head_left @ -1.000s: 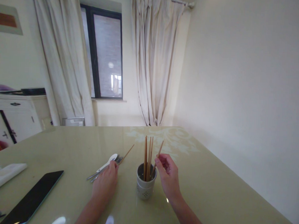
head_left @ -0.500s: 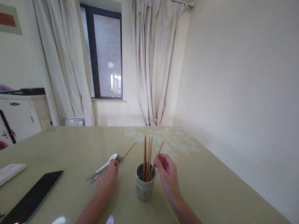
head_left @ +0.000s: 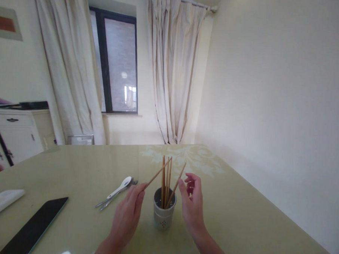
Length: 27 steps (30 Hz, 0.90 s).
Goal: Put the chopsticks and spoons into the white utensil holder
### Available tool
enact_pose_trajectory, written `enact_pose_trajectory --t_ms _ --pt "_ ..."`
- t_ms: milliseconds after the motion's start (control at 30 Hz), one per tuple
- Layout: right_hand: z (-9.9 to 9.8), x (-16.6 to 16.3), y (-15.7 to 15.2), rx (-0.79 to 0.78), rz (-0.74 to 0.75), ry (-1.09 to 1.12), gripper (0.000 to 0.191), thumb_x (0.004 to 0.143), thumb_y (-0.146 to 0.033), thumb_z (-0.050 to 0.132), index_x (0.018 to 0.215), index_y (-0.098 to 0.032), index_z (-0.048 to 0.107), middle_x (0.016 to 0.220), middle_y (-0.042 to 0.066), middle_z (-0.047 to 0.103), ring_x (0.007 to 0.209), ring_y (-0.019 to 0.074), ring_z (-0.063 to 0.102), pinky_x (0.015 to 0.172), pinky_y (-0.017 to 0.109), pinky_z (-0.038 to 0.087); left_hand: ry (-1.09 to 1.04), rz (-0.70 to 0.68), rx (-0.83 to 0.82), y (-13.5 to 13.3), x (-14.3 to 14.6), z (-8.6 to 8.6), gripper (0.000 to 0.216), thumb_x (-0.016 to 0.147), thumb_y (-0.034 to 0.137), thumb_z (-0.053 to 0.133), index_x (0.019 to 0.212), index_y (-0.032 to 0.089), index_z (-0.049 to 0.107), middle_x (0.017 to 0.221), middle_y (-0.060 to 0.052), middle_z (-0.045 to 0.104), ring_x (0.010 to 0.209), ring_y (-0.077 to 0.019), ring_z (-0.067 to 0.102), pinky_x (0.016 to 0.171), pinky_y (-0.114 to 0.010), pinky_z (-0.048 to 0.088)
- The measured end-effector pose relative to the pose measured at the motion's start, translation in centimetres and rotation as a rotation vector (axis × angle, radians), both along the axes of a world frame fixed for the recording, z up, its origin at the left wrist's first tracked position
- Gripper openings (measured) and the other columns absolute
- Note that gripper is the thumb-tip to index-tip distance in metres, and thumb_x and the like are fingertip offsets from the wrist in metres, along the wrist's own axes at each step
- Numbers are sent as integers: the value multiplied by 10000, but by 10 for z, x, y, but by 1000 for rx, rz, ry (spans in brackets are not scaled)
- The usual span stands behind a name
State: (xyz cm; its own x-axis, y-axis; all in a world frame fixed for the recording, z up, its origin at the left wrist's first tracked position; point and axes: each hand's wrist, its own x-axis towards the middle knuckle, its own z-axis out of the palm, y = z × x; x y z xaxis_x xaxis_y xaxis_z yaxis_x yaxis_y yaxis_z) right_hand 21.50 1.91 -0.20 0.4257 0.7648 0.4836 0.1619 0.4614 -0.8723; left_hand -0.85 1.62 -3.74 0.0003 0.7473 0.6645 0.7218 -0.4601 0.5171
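Note:
A grey utensil holder [head_left: 163,218] stands on the table with several wooden chopsticks [head_left: 163,179] upright in it. One more chopstick [head_left: 180,175] leans out over its right rim. My left hand [head_left: 128,211], left of the holder, pinches a single chopstick [head_left: 157,174] that slants up to the right, its tip in front of the upright ones. Right of the holder, my right hand [head_left: 193,201] has its fingers apart and curved, the thumb close to the leaning chopstick. A white spoon [head_left: 124,182] and metal utensils [head_left: 110,201] lie to the left.
A dark flat tablet-like object [head_left: 34,226] and a white object [head_left: 4,202] lie on the left of the pale green table [head_left: 252,220]. Beyond the table are a white cabinet [head_left: 18,126], curtains [head_left: 176,67], and a wall along the right side.
My left hand has moved right with its chopstick, away from the spoon toward the holder. My right hand's fingers have spread off the leaning chopstick, which stays in the holder.

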Motion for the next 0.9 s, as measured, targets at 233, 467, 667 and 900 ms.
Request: enact_pose_trajectory --t_ms 233,467,667,900 --pt "-4 -12 -27 242 238 -186 271 1065 -472 580 1106 -249 729 906 63 687 824 236 641 746 345 534 135 -279 -22 -20 21 1 491 1123 452 332 1346 321 749 1096 -107 779 948 -196 762 840 -270 617" --pt "20 0 -11 203 178 276 323 1050 -521 617 1208 -242 659 773 -10 635 597 153 537 545 265 444 -194 -182 -119 -25 34 -2 511 1079 510 456 1497 242 578 1523 -163 580 1422 -297 551 1193 -491 491" --pt "28 19 1 86 97 175 559 1011 -564 651 1396 -159 670 696 -32 552 593 150 467 540 266 411 -399 -420 -424 -24 40 7 540 1047 591 507 1492 285 522 1613 -125 555 1397 -294 606 1141 -475 544" --pt "21 12 -1 -20 148 -24 574 994 -592 645 1346 -150 744 682 -31 524 606 156 484 565 275 416 -425 -478 -397 -23 39 15 434 1015 576 587 1326 277 632 1590 -118 582 1366 -311 621 1169 -508 501"
